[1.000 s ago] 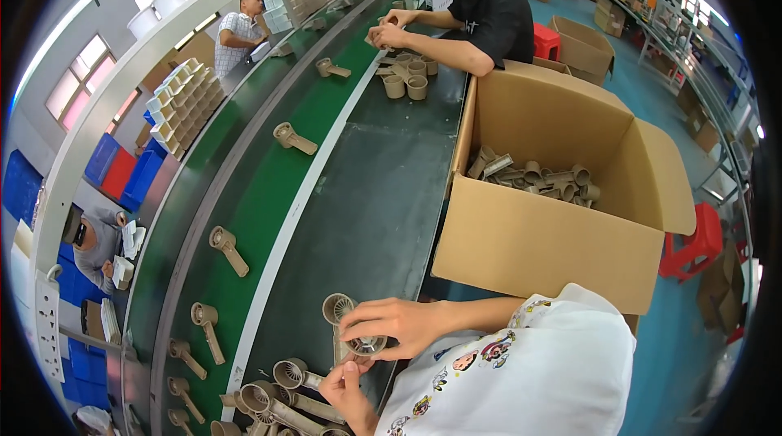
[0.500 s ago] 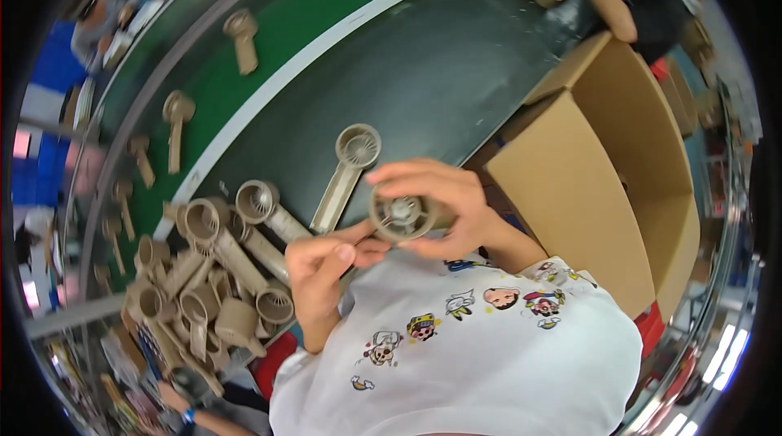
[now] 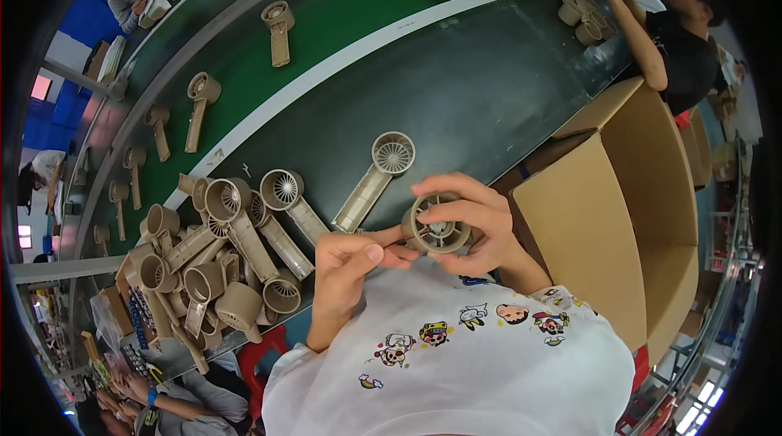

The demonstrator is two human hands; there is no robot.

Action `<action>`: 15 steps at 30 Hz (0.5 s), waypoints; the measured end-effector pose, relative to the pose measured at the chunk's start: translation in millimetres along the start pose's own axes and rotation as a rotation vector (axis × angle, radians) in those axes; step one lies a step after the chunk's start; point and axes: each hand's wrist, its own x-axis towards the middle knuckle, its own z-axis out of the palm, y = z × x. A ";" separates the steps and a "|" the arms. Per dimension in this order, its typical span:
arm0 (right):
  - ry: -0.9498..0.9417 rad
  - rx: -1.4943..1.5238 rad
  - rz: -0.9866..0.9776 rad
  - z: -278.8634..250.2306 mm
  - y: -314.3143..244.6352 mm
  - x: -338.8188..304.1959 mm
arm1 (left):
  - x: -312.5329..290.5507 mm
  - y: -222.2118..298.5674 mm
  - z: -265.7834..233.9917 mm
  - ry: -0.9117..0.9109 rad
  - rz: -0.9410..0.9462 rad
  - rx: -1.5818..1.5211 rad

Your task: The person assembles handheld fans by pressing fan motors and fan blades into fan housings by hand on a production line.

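Observation:
A beige plastic fan housing point(image 3: 421, 231) with a round, open head is held up in front of my shirt. Spokes and a pale hub show inside its ring. My right hand point(image 3: 482, 228) wraps the ring from the right, one finger lying across the opening. At the ring's lower left, my left hand point(image 3: 346, 266) has its thumb and fingers pinched together; what sits between them is hidden. Just beyond my hands, another fan housing point(image 3: 364, 198) lies on the dark table, its round grille up and its long handle toward me.
On the left a heap of similar fan housings point(image 3: 236, 228) is piled. Several more ride on a green conveyor belt point(image 3: 342, 24). An open cardboard box point(image 3: 578, 216) stands at right. A co-worker point(image 3: 688, 45) sits at the far right, another person point(image 3: 183, 399) at the lower left.
The view has shifted, so the table and belt sit farther right in the picture. Both hands stay at the held fan housing. A right finger now reaches across its opening.

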 end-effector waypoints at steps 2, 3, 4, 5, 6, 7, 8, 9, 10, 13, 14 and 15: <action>-0.037 -0.028 -0.060 -3.6 5.0 0.0 | 4.5 0.1 -1.1 -0.030 -0.010 -0.040; -0.040 -0.030 -0.059 -3.8 7.0 1.3 | 7.2 0.0 -2.1 -0.058 -0.020 -0.077; -0.008 -0.035 -0.098 -3.0 7.5 2.4 | 8.9 0.7 -1.6 -0.055 -0.020 -0.080; 0.024 -0.041 -0.138 -2.6 8.0 4.0 | 11.4 1.8 -1.1 -0.049 -0.028 -0.104; 0.020 -0.041 -0.138 -3.3 8.7 6.9 | 13.5 2.8 -0.5 -0.043 -0.034 -0.128; 0.037 -0.041 -0.196 -3.4 9.9 9.5 | 13.8 2.5 -1.0 -0.042 -0.030 -0.129; 0.054 -0.042 -0.256 -4.1 10.6 12.2 | 14.5 3.0 -1.0 -0.041 -0.030 -0.120; 0.054 -0.041 -0.295 -4.5 12.5 12.6 | 15.3 4.5 -0.5 -0.042 -0.027 -0.110; 0.057 -0.055 -0.338 -6.3 12.2 11.2 | 13.2 4.4 0.1 -0.061 -0.015 -0.110; 0.066 -0.151 -0.359 -7.8 16.2 4.3 | 14.7 -7.4 -4.4 -0.055 -0.033 -0.103; 0.095 -0.186 -0.344 -5.4 14.4 4.3 | 16.8 -7.9 -3.5 -0.053 -0.036 -0.092; 0.110 -0.231 -0.312 -1.9 13.5 3.0 | 16.5 -8.2 -4.2 -0.042 -0.037 -0.083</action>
